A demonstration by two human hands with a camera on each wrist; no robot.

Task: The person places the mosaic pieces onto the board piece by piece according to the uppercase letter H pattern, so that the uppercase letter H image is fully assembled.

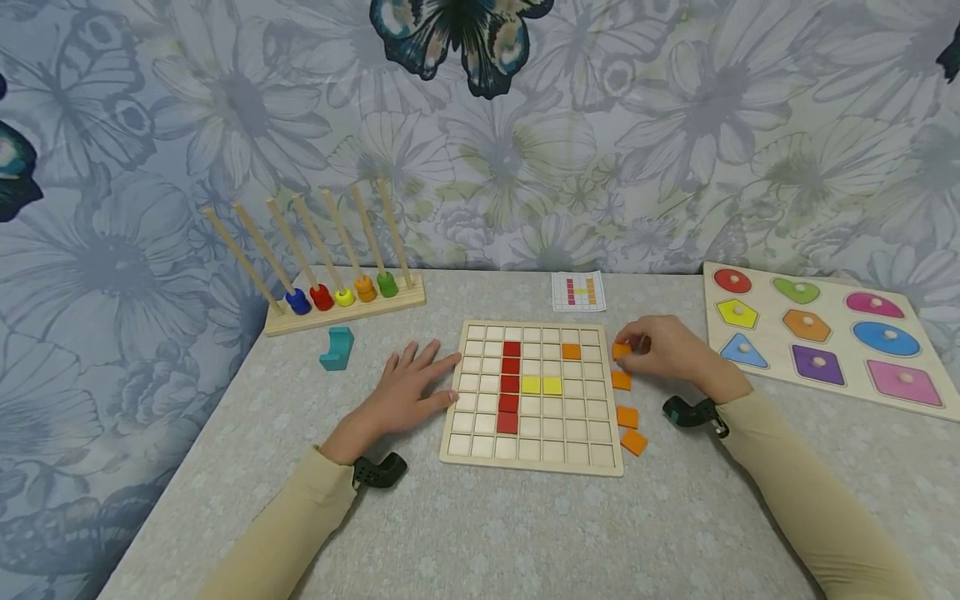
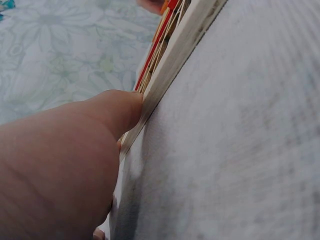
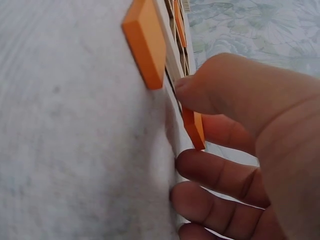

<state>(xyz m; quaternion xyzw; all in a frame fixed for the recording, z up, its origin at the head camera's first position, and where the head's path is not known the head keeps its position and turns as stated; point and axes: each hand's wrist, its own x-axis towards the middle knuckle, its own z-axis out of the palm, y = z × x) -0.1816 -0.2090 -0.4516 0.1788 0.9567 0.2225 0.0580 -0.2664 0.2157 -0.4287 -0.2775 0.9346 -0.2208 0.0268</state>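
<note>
Orange tile (image 1: 621,351): on my remote feed the right hand (image 1: 666,348) pinches it between thumb and forefinger, right of the board (image 1: 531,469); the left hand (image 1: 403,393), fingers spread, touches the board's left edge.

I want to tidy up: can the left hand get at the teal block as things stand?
Probably yes. The left hand rests spread at the edge of the board and seems to hold nothing; the teal block sits nearby on the table, with nothing visible between them.
</note>
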